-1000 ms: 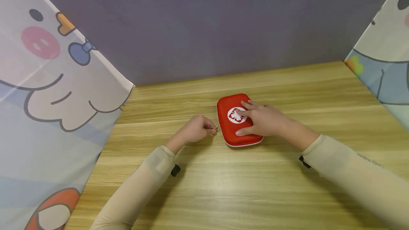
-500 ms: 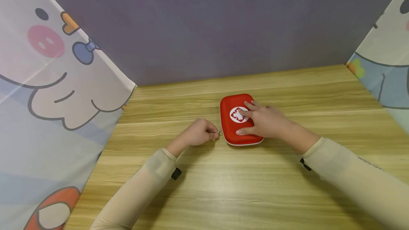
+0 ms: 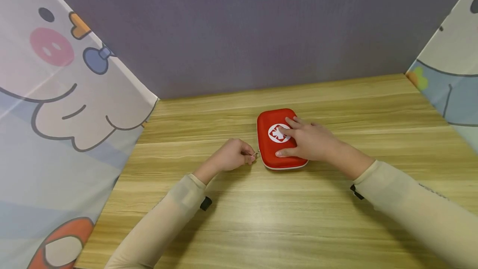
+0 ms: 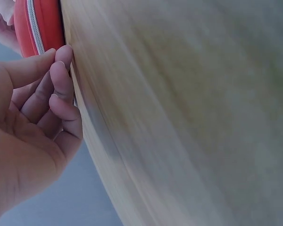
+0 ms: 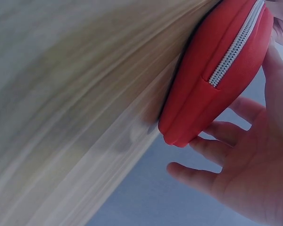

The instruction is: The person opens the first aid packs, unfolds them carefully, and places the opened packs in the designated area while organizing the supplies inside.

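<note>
A red zippered first-aid case [image 3: 274, 157] with a white round emblem lies on the wooden table, and its zipper looks closed where it shows. At its left side, my left hand [image 3: 231, 155] pinches the small metal zipper pull [image 3: 255, 153] between thumb and index finger; the left wrist view hides the pull behind the fingertips. My right hand [image 3: 311, 140] rests on top of the case with fingers spread, over the right part of the emblem. In the right wrist view, the silver zipper [image 5: 233, 52] ends partway along the red side wall.
The wooden table [image 3: 261, 219] reaches back to a plain grey-purple panel [image 3: 254, 32]. Cloth panels with cartoon prints stand on the left [image 3: 86, 103] and right [image 3: 448, 65]. Black straps sit under both sleeve cuffs.
The head view has shifted slightly, and the case and left hand appear a little farther right than one second ago. Both hands keep the same hold on the case and pull.
</note>
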### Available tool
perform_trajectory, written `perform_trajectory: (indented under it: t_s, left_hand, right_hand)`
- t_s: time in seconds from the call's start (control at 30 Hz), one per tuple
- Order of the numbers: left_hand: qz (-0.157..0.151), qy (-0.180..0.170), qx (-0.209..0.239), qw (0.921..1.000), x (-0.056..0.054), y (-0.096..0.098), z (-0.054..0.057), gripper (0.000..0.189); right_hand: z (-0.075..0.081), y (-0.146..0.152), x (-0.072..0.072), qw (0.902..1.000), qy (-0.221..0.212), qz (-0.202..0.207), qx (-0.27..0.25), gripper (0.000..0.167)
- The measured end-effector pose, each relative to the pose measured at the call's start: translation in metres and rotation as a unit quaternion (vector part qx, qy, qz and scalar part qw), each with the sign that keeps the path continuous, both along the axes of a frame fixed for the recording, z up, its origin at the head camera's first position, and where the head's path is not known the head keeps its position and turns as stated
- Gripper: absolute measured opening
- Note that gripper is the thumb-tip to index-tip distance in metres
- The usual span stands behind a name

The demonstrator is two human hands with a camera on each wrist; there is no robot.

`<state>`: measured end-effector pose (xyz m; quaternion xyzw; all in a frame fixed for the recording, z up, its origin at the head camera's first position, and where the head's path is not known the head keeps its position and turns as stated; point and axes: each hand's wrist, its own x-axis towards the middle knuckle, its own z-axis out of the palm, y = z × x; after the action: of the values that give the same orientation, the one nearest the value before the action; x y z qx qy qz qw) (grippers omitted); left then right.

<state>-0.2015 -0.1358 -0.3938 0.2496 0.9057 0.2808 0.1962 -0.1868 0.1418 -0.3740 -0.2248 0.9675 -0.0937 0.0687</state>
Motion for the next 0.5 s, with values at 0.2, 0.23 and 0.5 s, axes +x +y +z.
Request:
perform_trajectory:
  t_s: [0.2, 0.23, 0.5]
  left_hand:
    - [-0.007, -0.020, 0.009, 0.9997, 0.0044, -0.0014, -0.0003, 0.011]
    - [-0.010, -0.021, 0.012, 0.9997, 0.0048, -0.0017, -0.0010, 0.010]
    - [-0.006, -0.019, 0.019, 0.9996, 0.0095, -0.0016, -0.0030, 0.010]
  right_hand:
    - [0.0006, -0.0010, 0.0005, 1.0000, 0.001, 0.000, -0.001, 0.090]
    - [0.0005, -0.0010, 0.0006, 1.0000, 0.002, 0.000, -0.001, 0.090]
    - [0.0001, -0.0011, 0.0013, 1.0000, 0.006, 0.002, 0.004, 0.088]
